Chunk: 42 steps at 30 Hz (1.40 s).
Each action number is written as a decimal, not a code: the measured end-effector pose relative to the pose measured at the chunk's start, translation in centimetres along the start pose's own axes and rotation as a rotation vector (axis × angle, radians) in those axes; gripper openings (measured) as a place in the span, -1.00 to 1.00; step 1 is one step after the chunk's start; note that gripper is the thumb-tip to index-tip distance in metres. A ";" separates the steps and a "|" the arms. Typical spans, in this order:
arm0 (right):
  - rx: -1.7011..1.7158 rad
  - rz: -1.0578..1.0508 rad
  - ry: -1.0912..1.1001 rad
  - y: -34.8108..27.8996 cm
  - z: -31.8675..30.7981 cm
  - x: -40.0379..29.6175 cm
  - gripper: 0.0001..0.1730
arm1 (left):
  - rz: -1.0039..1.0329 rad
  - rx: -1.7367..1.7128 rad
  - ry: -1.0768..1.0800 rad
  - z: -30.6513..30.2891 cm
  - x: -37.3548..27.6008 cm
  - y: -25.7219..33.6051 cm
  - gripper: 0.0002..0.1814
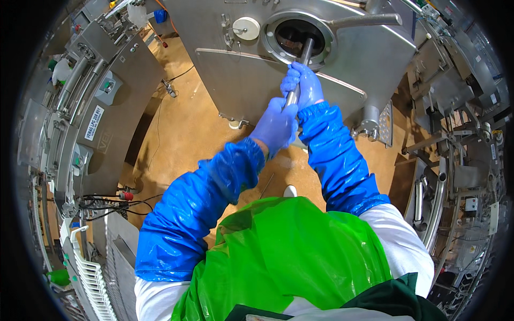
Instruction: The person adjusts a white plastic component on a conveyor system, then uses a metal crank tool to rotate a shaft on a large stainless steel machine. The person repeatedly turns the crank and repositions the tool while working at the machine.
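Note:
Both my hands, in blue-violet gloves, grip a metal rod (pixel 306 52) that reaches into the round opening of a stainless steel machine (pixel 245 76). My right hand (pixel 307 82) holds the rod just below the opening's thick metal ring (pixel 270 40). Nearer to my body, my left hand (pixel 277 124) is closed around the rod's lower part. The rod's far end is hidden in the dark opening, and its near end is hidden by my left hand. Blue sleeve covers and a green apron (pixel 293 248) are on me.
A thick metal handle (pixel 367 20) sticks out right of the opening. A white round cap (pixel 246 28) sits left of it. Another steel machine (pixel 116 108) stands at left, with black cables (pixel 116 206) below. Metal frames and a steel bin with tubes (pixel 418 196) are at right.

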State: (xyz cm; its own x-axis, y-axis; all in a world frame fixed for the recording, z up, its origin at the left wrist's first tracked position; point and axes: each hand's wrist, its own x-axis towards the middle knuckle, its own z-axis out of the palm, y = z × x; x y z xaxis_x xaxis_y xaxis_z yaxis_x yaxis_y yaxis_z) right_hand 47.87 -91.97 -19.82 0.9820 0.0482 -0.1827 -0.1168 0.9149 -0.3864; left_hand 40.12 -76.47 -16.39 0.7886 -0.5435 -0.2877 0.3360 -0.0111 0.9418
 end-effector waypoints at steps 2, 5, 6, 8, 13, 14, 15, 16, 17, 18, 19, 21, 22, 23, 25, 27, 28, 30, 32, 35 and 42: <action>-0.012 0.025 -0.017 0.7 -0.4 -0.2 -0.85 | 0.104 0.087 -0.025 -1.1 0.3 -2.5 -0.71; -0.059 -0.014 0.044 0.7 -1.0 0.3 -0.84 | -0.093 0.059 0.002 -0.2 -0.4 0.1 -0.72; -0.062 -0.021 0.026 0.7 -1.0 0.2 -0.88 | -0.088 0.058 -0.006 -0.2 -0.6 -0.1 -0.73; -0.082 -0.011 0.068 0.5 -1.2 0.4 -0.89 | -0.078 0.055 -0.022 -0.4 -0.2 -0.2 -0.73; -0.095 0.022 0.091 0.9 1.0 -1.4 -0.85 | -0.055 -0.020 -0.014 -0.1 -2.2 0.1 -0.74; -0.100 0.017 0.109 1.2 1.0 -2.0 -0.85 | -0.087 -0.037 -0.004 0.1 -2.8 0.2 -0.75; -0.152 -0.013 0.077 2.0 0.4 -3.0 -0.86 | -0.035 -0.033 -0.024 0.0 -3.9 -0.7 -0.76; -0.150 -0.029 0.115 2.9 0.6 -3.9 -0.87 | -0.022 0.015 -0.028 -0.5 -4.6 -1.3 -0.76; -0.148 -0.046 0.153 3.5 1.1 -4.7 -0.88 | -0.007 0.063 -0.033 -1.0 -5.1 -1.9 -0.76; -0.147 -0.062 0.185 3.8 1.4 -5.2 -0.88 | 0.008 0.052 -0.042 -0.8 -5.4 -1.8 -0.76; -0.128 -0.019 0.128 3.8 0.8 -4.8 -0.89 | 0.023 0.037 -0.048 -0.8 -5.6 -1.8 -0.76; -0.189 -0.049 0.192 4.1 0.9 -5.1 -0.88 | -0.063 -0.068 -0.039 -0.8 -6.1 -1.4 -0.75; -0.212 -0.061 0.224 4.5 1.4 -5.6 -0.88 | -0.162 -0.152 -0.017 -0.8 -6.3 -1.1 -0.75; -0.206 -0.057 0.260 4.5 2.1 -5.8 -0.90 | -0.169 -0.128 -0.011 -0.8 -6.3 -0.9 -0.74; -0.213 -0.044 0.245 4.6 2.3 -5.8 -0.91 | -0.138 -0.128 -0.040 -1.1 -6.2 -1.3 -0.74; -0.192 -0.036 0.213 4.4 1.9 -5.7 -0.92 | -0.134 -0.135 -0.066 -1.3 -6.2 -1.2 -0.73; -0.171 -0.025 0.185 4.3 1.2 -5.3 -0.91 | -0.142 -0.147 -0.069 -1.3 -6.3 -1.2 -0.72; -0.172 -0.017 0.174 4.2 0.9 -5.3 -0.91 | -0.125 -0.172 -0.093 -1.4 -6.5 -1.4 -0.70; -0.217 -0.020 0.215 4.3 1.8 -5.4 -0.92 | -0.079 -0.199 -0.133 -2.1 -6.4 -2.3 -0.69; -0.270 0.000 0.166 4.3 1.6 -5.0 -0.91 | -0.037 -0.151 -0.190 -4.3 -7.8 -3.0 -0.55; -1.736 -0.873 0.323 -6.1 -3.1 -8.4 -0.50 | -0.033 -0.388 0.394 -21.3 -14.4 -18.4 -0.56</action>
State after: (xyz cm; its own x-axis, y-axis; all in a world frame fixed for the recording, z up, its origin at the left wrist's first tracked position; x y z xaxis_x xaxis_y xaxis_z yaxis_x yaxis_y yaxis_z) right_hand 39.85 -99.23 -18.68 0.8068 -0.3674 0.4628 0.1090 -0.6772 -0.7277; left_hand 33.54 -50.50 -33.31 0.8826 -0.1917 -0.4293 0.4699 0.3277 0.8197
